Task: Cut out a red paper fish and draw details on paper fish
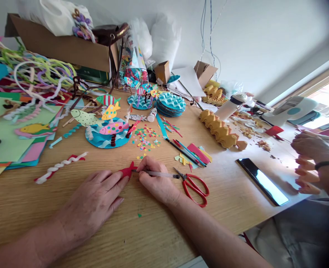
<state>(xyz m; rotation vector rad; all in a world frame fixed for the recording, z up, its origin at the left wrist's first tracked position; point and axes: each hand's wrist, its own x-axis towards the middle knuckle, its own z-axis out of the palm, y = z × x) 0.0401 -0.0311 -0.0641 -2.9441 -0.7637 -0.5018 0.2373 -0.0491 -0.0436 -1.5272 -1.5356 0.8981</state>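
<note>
A small red paper fish (128, 171) lies on the wooden table, its tail pointing away from me. My left hand (97, 193) rests flat with fingers stretched out, the fingertips pressing on the fish's left side. In a writing grip, my right hand (155, 182) is closed around a pen (161, 174) with a clear barrel. The pen's tip meets the fish near its tail. Beside my right hand lie red-handled scissors (195, 188), blades slightly parted. Left of my hands is a white pipe cleaner twisted with red paper (61, 166). My fingers partly cover the fish.
Finished paper fish stand on a blue wave base (108, 138). Confetti dots (146, 139), pencils (185, 150) and paper scraps lie beyond my hands. A phone (261, 182) and an egg carton (220, 130) are rightward. Another person's hands (315, 149) hold an orange carton piece. Coloured sheets (10, 149) lie left.
</note>
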